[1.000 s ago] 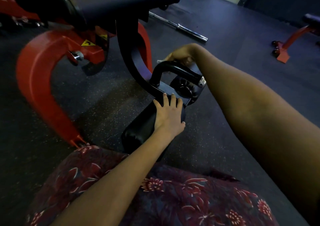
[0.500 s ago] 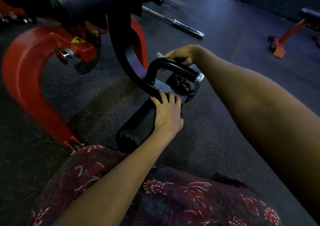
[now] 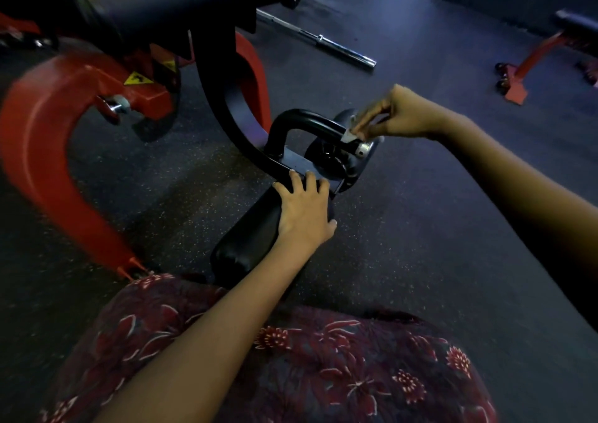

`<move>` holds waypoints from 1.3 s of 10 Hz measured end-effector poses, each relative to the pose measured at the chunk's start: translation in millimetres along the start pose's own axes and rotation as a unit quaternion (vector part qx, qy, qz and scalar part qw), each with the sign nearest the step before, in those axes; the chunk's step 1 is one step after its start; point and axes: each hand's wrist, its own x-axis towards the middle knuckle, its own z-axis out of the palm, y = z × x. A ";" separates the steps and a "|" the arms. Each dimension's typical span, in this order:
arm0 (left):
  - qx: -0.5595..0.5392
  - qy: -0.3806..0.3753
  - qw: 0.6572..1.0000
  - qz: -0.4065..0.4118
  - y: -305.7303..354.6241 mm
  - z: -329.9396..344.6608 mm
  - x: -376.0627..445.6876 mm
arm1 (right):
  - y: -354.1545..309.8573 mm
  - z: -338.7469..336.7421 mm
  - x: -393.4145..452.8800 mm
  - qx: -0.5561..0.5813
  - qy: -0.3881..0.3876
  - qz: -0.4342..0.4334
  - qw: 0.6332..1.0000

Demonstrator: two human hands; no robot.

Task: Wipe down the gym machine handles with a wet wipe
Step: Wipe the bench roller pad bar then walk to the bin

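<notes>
Black handle (image 3: pixel 310 121): right hand (image 3: pixel 404 116) pinches wipe (image 3: pixel 351 134) at its far end, left hand (image 3: pixel 305 210) spread flat on pad (image 3: pixel 249 238); thin pinch risks wipe slipping off.

Dark speckled rubber floor (image 3: pixel 420 228) all around. A chrome barbell (image 3: pixel 323 42) lies on it toward the back, and off to the far right there's a red-framed bench (image 3: pixel 550 53) with small wheels and a dark pad. Floral dark red fabric (image 3: pixel 323 358) fills the bottom of the view.
</notes>
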 end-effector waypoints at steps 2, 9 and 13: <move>-0.011 -0.011 1.000 -0.005 -0.9 -1.8 1.8 | -4.0 32.0 -5.9 -0.075 0.143 -0.085 0.983; -0.013 -0.007 1.000 -0.012 0.2 -2.2 2.7 | -19.2 112.7 -42.3 0.427 0.434 0.282 0.741; -0.007 -0.010 1.000 -0.016 1.5 -2.1 3.2 | -30.4 116.2 -45.1 0.366 0.483 0.243 0.757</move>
